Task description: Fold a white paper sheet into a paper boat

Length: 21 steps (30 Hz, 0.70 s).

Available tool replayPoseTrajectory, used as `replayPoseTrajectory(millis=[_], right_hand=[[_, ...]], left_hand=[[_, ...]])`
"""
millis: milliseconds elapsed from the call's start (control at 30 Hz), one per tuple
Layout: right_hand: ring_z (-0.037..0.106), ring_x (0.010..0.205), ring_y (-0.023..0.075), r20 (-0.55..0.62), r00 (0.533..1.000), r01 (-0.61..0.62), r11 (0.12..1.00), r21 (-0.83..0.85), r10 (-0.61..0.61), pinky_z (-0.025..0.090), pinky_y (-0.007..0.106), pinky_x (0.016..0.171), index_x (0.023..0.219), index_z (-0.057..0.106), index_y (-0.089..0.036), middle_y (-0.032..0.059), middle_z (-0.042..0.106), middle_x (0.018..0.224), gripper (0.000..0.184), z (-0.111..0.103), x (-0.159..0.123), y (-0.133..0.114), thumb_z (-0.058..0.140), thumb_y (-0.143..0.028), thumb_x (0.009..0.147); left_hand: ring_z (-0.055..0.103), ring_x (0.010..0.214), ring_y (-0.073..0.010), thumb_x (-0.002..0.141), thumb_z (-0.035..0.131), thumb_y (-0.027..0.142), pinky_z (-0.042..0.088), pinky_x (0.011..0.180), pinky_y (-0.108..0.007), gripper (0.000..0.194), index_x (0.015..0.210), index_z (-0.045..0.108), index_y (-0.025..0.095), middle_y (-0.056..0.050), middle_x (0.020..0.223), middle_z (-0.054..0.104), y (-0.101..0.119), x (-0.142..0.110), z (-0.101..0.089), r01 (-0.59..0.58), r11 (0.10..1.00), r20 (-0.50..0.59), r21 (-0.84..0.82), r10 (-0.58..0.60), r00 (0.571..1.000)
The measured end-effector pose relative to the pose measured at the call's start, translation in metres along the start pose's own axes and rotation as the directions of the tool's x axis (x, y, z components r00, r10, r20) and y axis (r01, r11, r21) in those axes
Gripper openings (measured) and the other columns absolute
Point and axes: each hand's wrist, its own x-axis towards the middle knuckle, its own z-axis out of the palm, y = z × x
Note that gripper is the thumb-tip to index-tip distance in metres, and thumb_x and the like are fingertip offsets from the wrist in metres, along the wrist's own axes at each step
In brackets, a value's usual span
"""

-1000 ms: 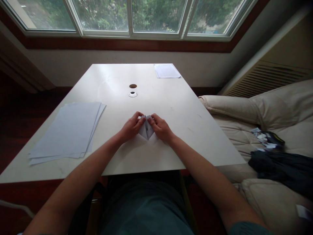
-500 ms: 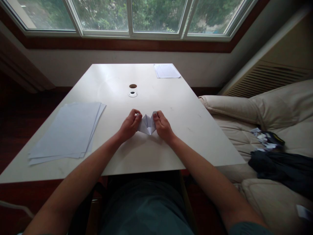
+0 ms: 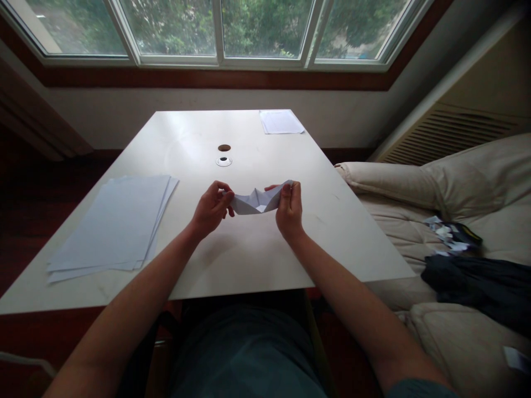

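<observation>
A folded white paper boat (image 3: 252,207) is stretched between my hands above the table, with a small peak rising at its middle. My left hand (image 3: 213,207) pinches its left end between thumb and fingers. At the other end, my right hand (image 3: 289,207) grips the raised right tip, thumb on the near side. The ends of the boat are partly hidden by my fingers. Beneath it lies the white tabletop (image 3: 232,260), where a soft shadow falls.
A stack of white paper sheets (image 3: 112,221) lies on the table's left. Another paper pile (image 3: 282,121) sits at the far right corner. A round cable hole (image 3: 224,147) and its ring cover (image 3: 224,161) are near the middle. A beige sofa (image 3: 381,177) adjoins the right side.
My hands have moved apart, and the folded paper has opened out from a compact form into a longer, boat-like shape. Its right end is now higher.
</observation>
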Motion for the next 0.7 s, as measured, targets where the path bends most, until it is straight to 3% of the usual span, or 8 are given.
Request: replayPoseTrajectory(millis=[167, 400, 567, 700], right_hand=[[0.064, 0.08, 0.0184, -0.091, 0.995, -0.022, 0.994, 0.108, 0.032, 0.05, 0.033, 0.074, 0.094, 0.041, -0.026, 0.0038, 0.072, 0.087, 0.034, 0.0, 0.0035, 0.0062, 0.036, -0.059, 0.097], [0.067, 0.087, 0.0213, -0.035, 0.999, -0.011, 0.992, 0.129, 0.015, 0.053, 0.037, 0.077, 0.095, 0.039, -0.027, 0.0055, 0.072, 0.091, 0.032, -0.0009, 0.0035, 0.0052, 0.037, -0.059, 0.097], [0.065, 0.079, 0.0188, -0.005, 1.0, 0.027, 0.992, 0.123, -0.027, 0.05, 0.033, 0.072, 0.097, 0.042, -0.026, 0.0052, 0.073, 0.093, 0.031, -0.0017, 0.0013, 0.0017, 0.038, -0.057, 0.098], [0.064, 0.076, 0.0181, 0.088, 0.995, 0.029, 0.995, 0.091, -0.037, 0.048, 0.03, 0.065, 0.097, 0.045, -0.026, 0.0048, 0.074, 0.093, 0.033, -0.0002, -0.0006, 0.0054, 0.041, -0.059, 0.096]], left_hand=[[0.065, 0.047, -0.0134, 0.088, 0.065, 0.044, 0.045, 0.039, -0.019, 0.032, 0.093, 0.045, 0.019, 0.005, 0.06, 0.062, 0.0003, 0.004, -0.0038, 0.015, 0.996, -0.02, -0.088, -0.017, 1.0], [0.068, 0.049, -0.0171, 0.088, 0.065, 0.044, 0.053, 0.042, -0.024, 0.032, 0.097, 0.05, 0.018, 0.003, 0.061, 0.064, 0.0068, 0.0022, -0.0045, 0.064, 0.993, -0.007, -0.102, -0.065, 0.998], [0.068, 0.049, -0.0165, 0.088, 0.064, 0.044, 0.054, 0.044, -0.024, 0.033, 0.101, 0.05, 0.018, 0.002, 0.062, 0.064, 0.0063, 0.0018, -0.005, 0.06, 0.995, 0.001, -0.083, -0.06, 0.998], [0.065, 0.047, -0.0132, 0.088, 0.065, 0.044, 0.05, 0.043, -0.021, 0.033, 0.103, 0.051, 0.018, 0.003, 0.065, 0.064, 0.0023, 0.0006, -0.0059, 0.052, 0.999, 0.02, -0.016, -0.052, 0.998]])
